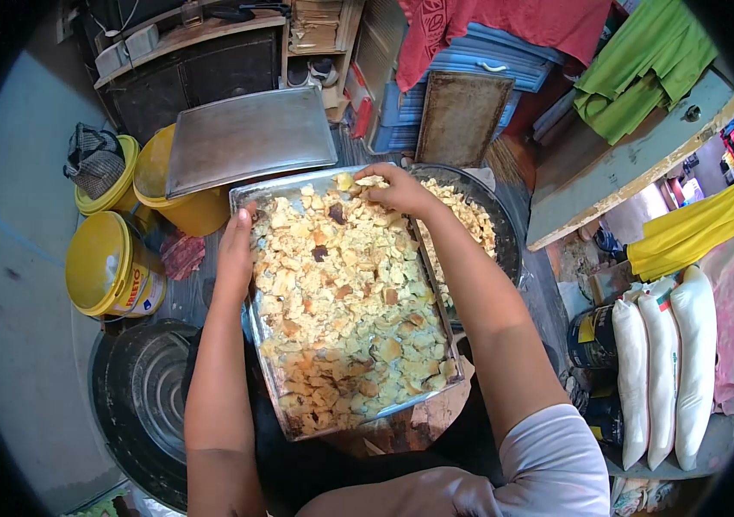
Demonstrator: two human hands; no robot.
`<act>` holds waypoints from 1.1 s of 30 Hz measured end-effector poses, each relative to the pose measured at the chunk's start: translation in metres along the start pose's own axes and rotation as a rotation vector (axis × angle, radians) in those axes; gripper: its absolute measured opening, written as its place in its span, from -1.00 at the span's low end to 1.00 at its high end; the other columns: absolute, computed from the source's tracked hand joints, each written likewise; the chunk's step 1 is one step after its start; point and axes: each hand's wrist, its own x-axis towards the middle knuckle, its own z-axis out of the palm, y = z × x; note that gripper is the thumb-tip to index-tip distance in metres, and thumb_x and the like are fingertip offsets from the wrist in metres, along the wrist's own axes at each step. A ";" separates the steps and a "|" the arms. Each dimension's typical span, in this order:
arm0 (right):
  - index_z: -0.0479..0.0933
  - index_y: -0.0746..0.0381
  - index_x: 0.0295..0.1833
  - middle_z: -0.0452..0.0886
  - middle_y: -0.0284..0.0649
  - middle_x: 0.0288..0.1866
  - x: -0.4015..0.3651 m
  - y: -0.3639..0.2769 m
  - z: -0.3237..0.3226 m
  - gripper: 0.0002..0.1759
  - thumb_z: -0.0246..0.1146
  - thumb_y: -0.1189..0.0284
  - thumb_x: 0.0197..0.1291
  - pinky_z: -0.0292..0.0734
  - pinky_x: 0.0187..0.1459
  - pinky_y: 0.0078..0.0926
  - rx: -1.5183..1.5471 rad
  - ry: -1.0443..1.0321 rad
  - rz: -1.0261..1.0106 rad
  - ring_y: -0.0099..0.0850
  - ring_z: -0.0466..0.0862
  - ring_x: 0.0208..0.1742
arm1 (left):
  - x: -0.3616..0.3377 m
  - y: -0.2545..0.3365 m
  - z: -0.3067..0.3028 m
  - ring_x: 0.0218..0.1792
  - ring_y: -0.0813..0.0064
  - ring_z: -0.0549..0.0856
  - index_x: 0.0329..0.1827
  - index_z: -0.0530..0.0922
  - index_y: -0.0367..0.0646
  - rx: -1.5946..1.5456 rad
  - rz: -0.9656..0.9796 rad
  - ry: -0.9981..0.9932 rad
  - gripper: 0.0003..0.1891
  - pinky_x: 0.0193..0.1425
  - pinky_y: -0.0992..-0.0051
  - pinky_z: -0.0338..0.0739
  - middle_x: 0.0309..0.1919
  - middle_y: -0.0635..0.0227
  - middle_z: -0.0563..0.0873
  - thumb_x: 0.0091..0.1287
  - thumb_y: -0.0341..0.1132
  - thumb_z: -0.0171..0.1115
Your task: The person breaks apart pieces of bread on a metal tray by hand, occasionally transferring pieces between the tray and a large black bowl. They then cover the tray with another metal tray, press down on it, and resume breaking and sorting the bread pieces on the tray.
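Observation:
A metal baking tray [241,200] full of broken, golden-brown pieces that look like bread or cake [341,297] rests before me, over my lap. My left hand [236,246] grips the tray's left rim near the far corner, thumb up along the edge. At the far right part of the tray, my right hand [391,191] has its fingers curled down on a pale piece, with the fingertips partly among the crumbs. Just beyond and right of the tray, a large round black basin [512,226] holds more of the same broken pieces, partly hidden by my right forearm.
An upturned metal tray [250,138] lies on the yellow buckets [95,263] at left. A black tub [112,388] stands at lower left. Another tray [463,119] leans on a blue cabinet [479,52]. Filled white bags [693,366] and a door [634,155] are at right.

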 end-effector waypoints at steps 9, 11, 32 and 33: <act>0.56 0.20 -0.04 0.60 -0.27 -0.29 -0.001 -0.002 -0.008 -0.67 0.15 0.65 0.04 0.45 -0.45 -0.62 0.300 0.162 0.072 -0.64 0.51 -0.52 | -0.001 0.003 0.000 0.34 0.24 0.36 0.32 0.35 -0.38 0.054 0.026 -0.015 -0.25 0.43 0.34 0.13 0.29 0.04 0.43 0.43 0.22 -0.15; 0.56 0.20 -0.05 0.59 -0.28 -0.28 -0.001 -0.007 -0.013 -0.67 0.15 0.65 0.04 0.46 -0.39 -0.61 0.303 0.151 0.168 -0.63 0.51 -0.47 | -0.001 0.003 -0.001 0.35 0.23 0.35 0.33 0.35 -0.35 0.067 0.021 -0.027 -0.25 0.44 0.33 0.11 0.29 0.04 0.43 0.44 0.22 -0.16; 0.62 0.12 -0.04 0.65 -0.06 -0.12 0.059 -0.061 0.065 -0.55 0.44 0.32 -0.15 0.50 0.05 -0.30 -0.421 -0.063 -0.223 -0.15 0.62 0.00 | 0.001 -0.004 0.000 0.37 0.19 0.33 0.32 0.39 -0.26 0.208 0.132 -0.092 -0.32 0.44 0.37 0.10 0.30 0.02 0.42 0.45 0.18 -0.19; 0.62 0.12 -0.05 0.65 -0.06 -0.12 0.060 -0.061 0.058 -0.55 0.45 0.31 -0.15 0.50 0.04 -0.30 -0.408 -0.103 -0.176 -0.15 0.62 -0.02 | 0.001 -0.003 0.001 0.38 0.18 0.33 0.31 0.39 -0.28 0.228 0.139 -0.094 -0.32 0.45 0.37 0.09 0.31 0.01 0.42 0.45 0.17 -0.19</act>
